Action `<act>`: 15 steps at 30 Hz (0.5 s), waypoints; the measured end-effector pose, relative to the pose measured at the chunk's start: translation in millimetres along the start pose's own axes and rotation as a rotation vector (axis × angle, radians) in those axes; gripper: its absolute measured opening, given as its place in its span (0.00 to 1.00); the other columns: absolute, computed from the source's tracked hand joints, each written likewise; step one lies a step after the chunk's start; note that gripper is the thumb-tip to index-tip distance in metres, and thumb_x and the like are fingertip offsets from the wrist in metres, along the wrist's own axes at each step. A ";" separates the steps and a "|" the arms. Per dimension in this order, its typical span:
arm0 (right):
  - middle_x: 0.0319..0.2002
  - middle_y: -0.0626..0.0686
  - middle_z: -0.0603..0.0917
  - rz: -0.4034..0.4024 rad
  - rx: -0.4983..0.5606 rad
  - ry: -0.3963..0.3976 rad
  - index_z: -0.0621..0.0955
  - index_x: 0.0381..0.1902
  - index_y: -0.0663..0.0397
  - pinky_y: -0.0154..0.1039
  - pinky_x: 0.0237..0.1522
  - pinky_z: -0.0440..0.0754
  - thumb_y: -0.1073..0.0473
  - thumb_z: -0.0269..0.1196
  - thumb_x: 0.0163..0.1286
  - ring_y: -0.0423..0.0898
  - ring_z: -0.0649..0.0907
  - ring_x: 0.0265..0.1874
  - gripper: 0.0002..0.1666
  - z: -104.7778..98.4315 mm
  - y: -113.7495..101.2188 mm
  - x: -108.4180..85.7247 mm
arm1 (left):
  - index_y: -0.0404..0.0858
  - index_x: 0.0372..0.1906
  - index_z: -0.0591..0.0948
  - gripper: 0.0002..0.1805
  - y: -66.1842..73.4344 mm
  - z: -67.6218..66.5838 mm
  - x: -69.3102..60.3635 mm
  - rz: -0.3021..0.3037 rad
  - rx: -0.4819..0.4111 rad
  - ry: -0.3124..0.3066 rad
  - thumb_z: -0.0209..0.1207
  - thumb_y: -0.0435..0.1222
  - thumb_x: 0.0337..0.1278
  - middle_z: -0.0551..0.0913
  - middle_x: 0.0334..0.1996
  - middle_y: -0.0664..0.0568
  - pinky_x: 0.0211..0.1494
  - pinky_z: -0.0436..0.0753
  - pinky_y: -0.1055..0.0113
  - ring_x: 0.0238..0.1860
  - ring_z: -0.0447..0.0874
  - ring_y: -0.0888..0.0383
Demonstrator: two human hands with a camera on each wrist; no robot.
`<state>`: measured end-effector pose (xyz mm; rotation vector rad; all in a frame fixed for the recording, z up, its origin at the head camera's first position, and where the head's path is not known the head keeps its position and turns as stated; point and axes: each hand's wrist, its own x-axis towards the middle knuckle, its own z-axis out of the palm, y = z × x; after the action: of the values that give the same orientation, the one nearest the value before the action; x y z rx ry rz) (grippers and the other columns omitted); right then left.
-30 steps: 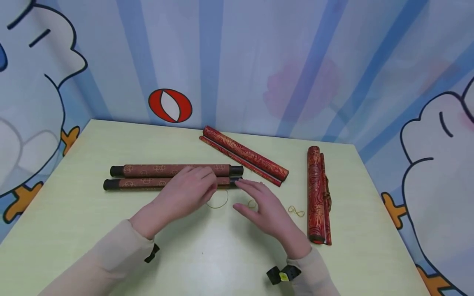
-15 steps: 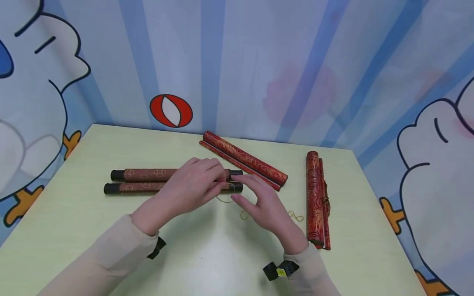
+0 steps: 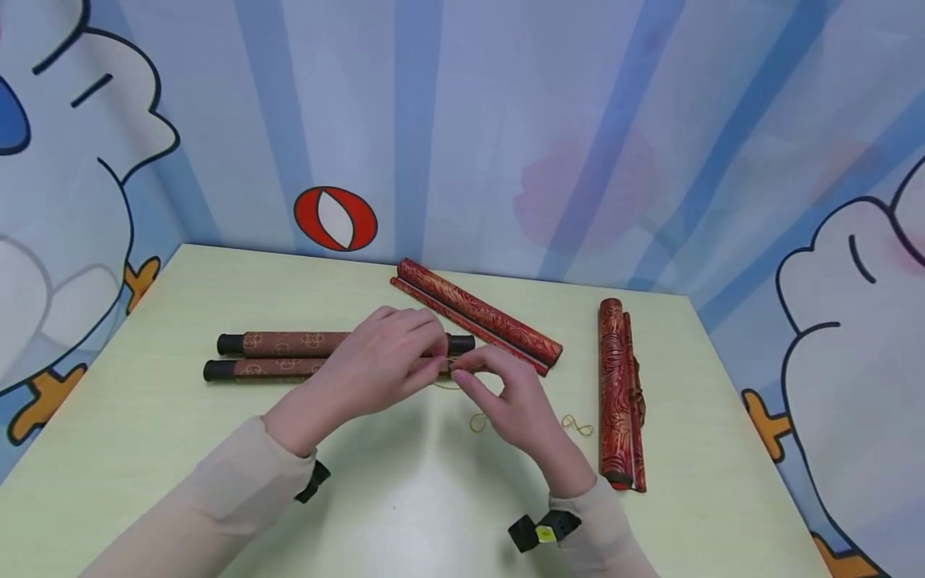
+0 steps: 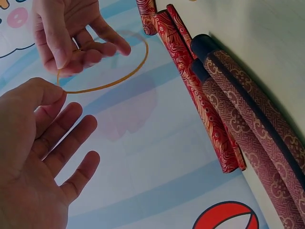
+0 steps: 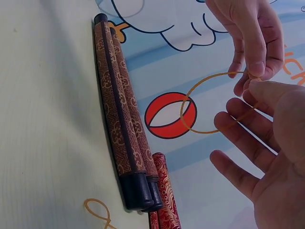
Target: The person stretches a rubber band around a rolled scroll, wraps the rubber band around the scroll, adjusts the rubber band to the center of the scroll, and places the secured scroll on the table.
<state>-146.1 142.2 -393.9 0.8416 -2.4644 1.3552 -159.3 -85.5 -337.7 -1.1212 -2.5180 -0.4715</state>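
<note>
A yellow rubber band (image 4: pixel 112 84) hangs as a wide loop between my two hands. My left hand (image 3: pixel 379 357) pinches it between thumb and forefinger, its other fingers loosely spread. Close beside it, my right hand (image 3: pixel 516 401) pinches the same band, thumb against fingertip. Both hands are raised over the right part of two brown patterned scrolls with black ends, the rear scroll (image 3: pixel 289 344) and the front scroll (image 3: pixel 270 369). These lie rolled up side by side. In the head view my hands hide part of them and most of the band.
A red-and-gold scroll (image 3: pixel 480 309) lies slanted behind the brown pair. Another red scroll (image 3: pixel 614 393), with a tie at its side, lies at the right. Two more rubber bands lie on the pale table (image 3: pixel 347 522): a small loop (image 3: pixel 478 422) and a twisted one (image 3: pixel 577 426).
My left hand has moved right and a little up, carrying the band. My right thumb and fingers have closed in and now pinch the band too. The scrolls keep their places.
</note>
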 end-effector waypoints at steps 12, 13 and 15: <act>0.38 0.55 0.88 0.173 0.322 0.086 0.84 0.48 0.65 0.40 0.50 0.89 0.65 0.63 0.80 0.43 0.88 0.39 0.07 -0.2 9.5 -1.5 | 0.44 0.40 0.86 0.05 -5.5 6.9 -0.3 -0.056 -0.042 0.006 0.72 0.38 0.66 0.84 0.39 0.56 0.52 0.84 0.52 0.40 0.83 0.58; 0.37 0.55 0.88 0.197 0.369 0.102 0.83 0.48 0.67 0.41 0.49 0.89 0.65 0.62 0.81 0.43 0.88 0.38 0.08 -0.5 11.3 -1.8 | 0.44 0.41 0.86 0.05 -6.1 7.1 -0.6 -0.064 -0.045 0.003 0.72 0.38 0.66 0.84 0.40 0.56 0.53 0.84 0.52 0.40 0.83 0.58; 0.36 0.54 0.87 0.243 0.448 0.135 0.82 0.50 0.70 0.41 0.48 0.91 0.65 0.61 0.82 0.43 0.88 0.36 0.10 -1.3 15.5 -2.6 | 0.44 0.42 0.87 0.06 -7.6 8.1 -1.6 -0.075 -0.046 -0.006 0.72 0.40 0.67 0.86 0.41 0.56 0.55 0.84 0.50 0.42 0.85 0.57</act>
<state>-152.9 150.7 -405.3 0.5128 -2.2469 2.0248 -165.5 -87.9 -346.8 -1.0491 -2.5738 -0.5495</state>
